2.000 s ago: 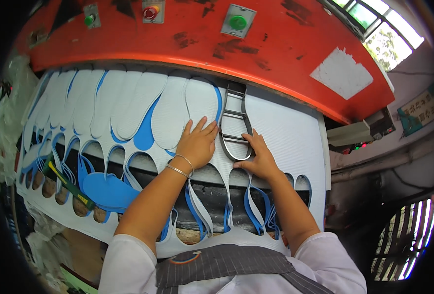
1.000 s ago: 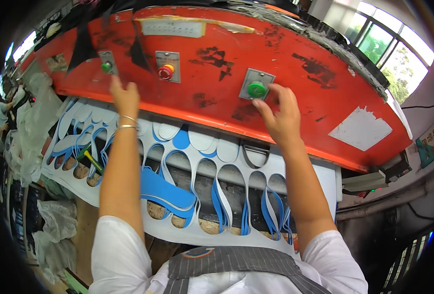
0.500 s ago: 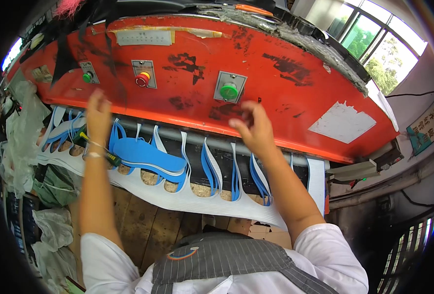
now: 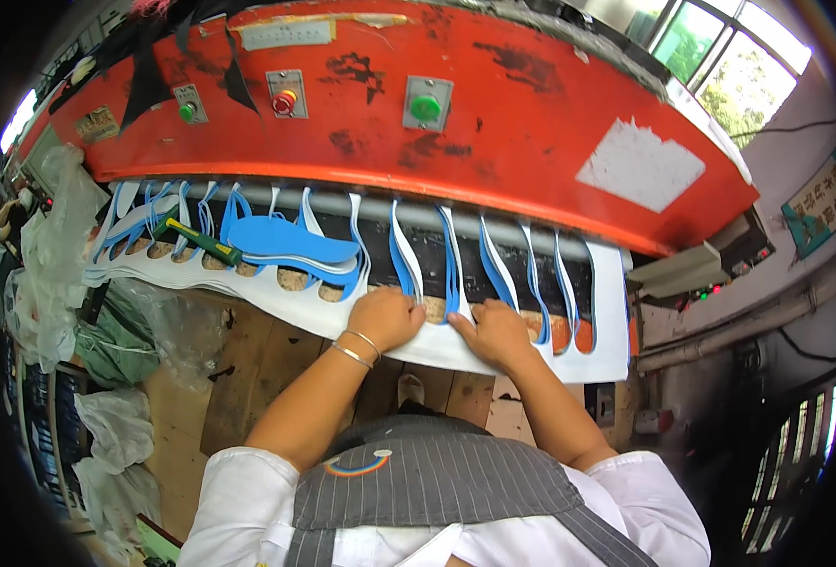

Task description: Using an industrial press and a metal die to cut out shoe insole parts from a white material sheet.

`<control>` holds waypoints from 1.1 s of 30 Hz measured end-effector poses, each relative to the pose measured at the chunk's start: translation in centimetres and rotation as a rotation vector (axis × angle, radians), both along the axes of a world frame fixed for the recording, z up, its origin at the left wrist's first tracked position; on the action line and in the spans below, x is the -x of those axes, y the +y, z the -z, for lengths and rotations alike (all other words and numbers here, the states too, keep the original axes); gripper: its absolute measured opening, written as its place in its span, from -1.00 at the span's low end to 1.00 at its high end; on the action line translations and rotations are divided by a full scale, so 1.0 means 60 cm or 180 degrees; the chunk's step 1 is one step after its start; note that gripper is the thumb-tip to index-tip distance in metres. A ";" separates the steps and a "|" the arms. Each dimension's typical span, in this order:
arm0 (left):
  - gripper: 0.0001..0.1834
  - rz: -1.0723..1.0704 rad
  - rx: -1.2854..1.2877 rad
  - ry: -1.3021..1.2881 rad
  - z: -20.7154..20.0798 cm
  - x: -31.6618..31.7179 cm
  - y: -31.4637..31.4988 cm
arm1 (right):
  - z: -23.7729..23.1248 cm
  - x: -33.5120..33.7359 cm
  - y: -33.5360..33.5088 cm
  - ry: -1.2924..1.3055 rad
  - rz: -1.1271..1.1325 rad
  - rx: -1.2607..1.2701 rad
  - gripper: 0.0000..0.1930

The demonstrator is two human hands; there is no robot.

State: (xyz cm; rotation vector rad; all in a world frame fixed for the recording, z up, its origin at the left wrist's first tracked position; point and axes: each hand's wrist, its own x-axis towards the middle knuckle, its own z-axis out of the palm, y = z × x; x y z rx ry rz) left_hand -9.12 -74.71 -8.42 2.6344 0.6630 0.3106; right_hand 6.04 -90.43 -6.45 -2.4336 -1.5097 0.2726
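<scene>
A layered white and blue foam sheet point(image 4: 446, 352) with sole-shaped holes lies along the front of a red machine point(image 4: 531, 104). My left hand point(image 4: 387, 318) is closed on the sheet's near strip, fingers curled over it. To its right, my right hand point(image 4: 501, 333) grips the same strip with the thumb pointing left. Thin blue and white bands stand up between the holes. A stack of blue foam soles point(image 4: 290, 242) lies on the sheet left of my hands. Further left rests a tool with a green and black handle point(image 4: 201, 242); its far end is hard to make out.
The machine's front carries a large green button point(image 4: 426, 108), a red knob point(image 4: 286, 102) and a small green button point(image 4: 188, 112). A grey roller point(image 4: 569, 244) runs behind the sheet. Clear plastic bags point(image 4: 116, 425) hang at the left, above a wooden floor point(image 4: 248, 378).
Both hands have come down from in front of the machine panel onto the sheet's near strip and closed on it. The left hand also moved right. The view has shifted a little.
</scene>
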 end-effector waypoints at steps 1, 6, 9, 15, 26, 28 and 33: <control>-0.62 0.0001 -0.0058 -0.0087 0.005 -0.004 0.004 | 0.001 -0.003 0.003 0.0020 0.0015 -0.0025 -0.35; -0.56 0.0261 0.0420 0.0673 0.001 0.007 0.044 | -0.007 0.005 0.019 0.0431 -0.0260 0.0604 -0.27; -0.52 0.1257 0.1117 0.1740 -0.043 0.013 0.109 | -0.044 -0.048 0.027 0.1651 -0.1351 0.1197 -0.45; -0.80 0.1059 0.0493 -0.0761 -0.042 -0.166 0.212 | -0.063 -0.193 0.192 0.0681 -0.0634 -0.0421 -0.69; -0.83 0.1360 0.0807 -0.1394 0.109 -0.267 0.277 | 0.076 -0.256 0.278 0.0675 -0.1176 -0.0961 -0.85; -0.83 0.1327 0.0812 -0.1786 0.064 -0.262 0.283 | 0.038 -0.245 0.292 0.0802 -0.0990 -0.1336 -0.85; -0.81 0.1506 0.0636 -0.1191 0.124 -0.246 0.280 | 0.037 -0.284 0.314 0.1020 -0.1891 0.0046 -0.91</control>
